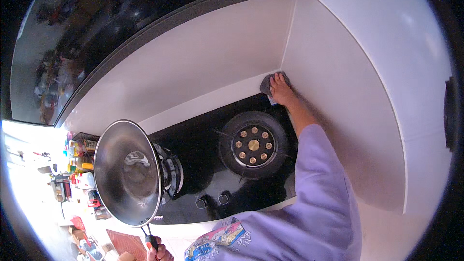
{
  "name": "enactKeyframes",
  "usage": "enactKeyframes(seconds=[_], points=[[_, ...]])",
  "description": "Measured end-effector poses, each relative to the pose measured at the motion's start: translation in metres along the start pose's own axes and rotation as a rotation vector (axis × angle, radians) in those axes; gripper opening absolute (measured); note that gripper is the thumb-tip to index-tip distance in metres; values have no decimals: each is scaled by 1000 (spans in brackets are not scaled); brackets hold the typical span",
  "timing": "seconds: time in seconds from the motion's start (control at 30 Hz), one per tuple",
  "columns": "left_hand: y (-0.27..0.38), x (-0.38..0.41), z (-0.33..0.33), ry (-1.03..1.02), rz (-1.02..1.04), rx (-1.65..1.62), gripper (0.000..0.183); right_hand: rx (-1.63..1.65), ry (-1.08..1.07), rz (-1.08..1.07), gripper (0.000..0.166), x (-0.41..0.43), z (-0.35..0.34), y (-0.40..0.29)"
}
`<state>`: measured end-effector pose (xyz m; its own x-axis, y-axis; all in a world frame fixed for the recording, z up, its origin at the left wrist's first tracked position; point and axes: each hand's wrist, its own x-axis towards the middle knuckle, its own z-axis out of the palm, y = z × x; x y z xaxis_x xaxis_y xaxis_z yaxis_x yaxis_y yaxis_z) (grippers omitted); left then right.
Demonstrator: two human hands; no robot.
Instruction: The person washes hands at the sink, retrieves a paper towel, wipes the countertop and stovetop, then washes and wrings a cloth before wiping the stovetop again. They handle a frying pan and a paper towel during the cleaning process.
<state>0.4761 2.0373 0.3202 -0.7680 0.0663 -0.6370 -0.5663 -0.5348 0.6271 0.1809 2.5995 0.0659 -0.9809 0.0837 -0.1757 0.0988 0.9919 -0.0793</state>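
A grey cloth lies under the fingers of my right hand, which presses it at the back right corner where two walls meet behind the black glass gas cooktop. At the bottom left, my left hand is closed around the handle of a metal wok. The wok is at the cooktop's left side and partly covers the left burner. Its inside shows, with a shiny patch at the middle. The right burner is uncovered and has brass-coloured parts.
Two control knobs sit at the cooktop's front. A dark glossy cabinet or hood hangs above. Bottles and a wire basket stand left of the wok. Cardboard boxes are at the lower left.
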Motion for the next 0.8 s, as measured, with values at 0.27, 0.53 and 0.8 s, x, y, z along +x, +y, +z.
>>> enactKeyframes(seconds=[0.27,0.53,0.8], points=[[-6,-16,15,167,25,-48,25,0,130,126,43,17,-14,-23],[-17,-20,-22,169,49,-158,25,61,196,205,21,61,-15,-53],[-31,-29,-41,219,207,-286,36,297,288,316,26,84,13,-145]])
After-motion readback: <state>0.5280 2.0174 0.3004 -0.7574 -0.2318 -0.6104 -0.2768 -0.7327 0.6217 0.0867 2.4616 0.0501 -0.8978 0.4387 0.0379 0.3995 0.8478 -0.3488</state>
